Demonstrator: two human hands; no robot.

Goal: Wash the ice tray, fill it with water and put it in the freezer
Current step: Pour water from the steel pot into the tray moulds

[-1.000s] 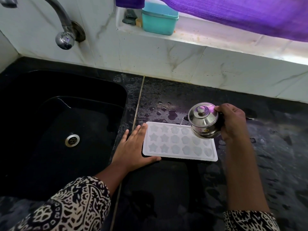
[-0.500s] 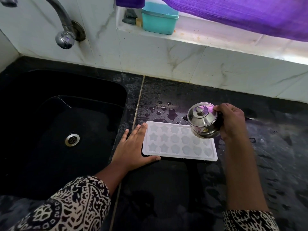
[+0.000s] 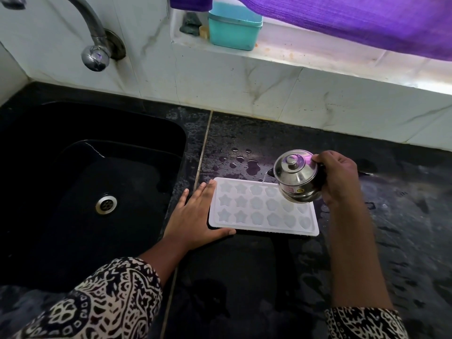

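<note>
Ice tray (image 3: pixel 261 211) flat on the counter just right of the sink (image 3: pixel 93 182), long axis running away from the sink. Left hand (image 3: pixel 195 216) flat, fingers spread, against the tray's sink-side end. Right hand (image 3: pixel 338 177) clamped on a steel pot (image 3: pixel 297 177) tilted over the far-from-sink end, thin stream entering a back-row cell.

Your right hand (image 3: pixel 338 178) tilts the steel pot (image 3: pixel 297 177) over the ice tray (image 3: pixel 263 209), apparently pouring; your left hand (image 3: pixel 195 216) braces its edge.
</note>
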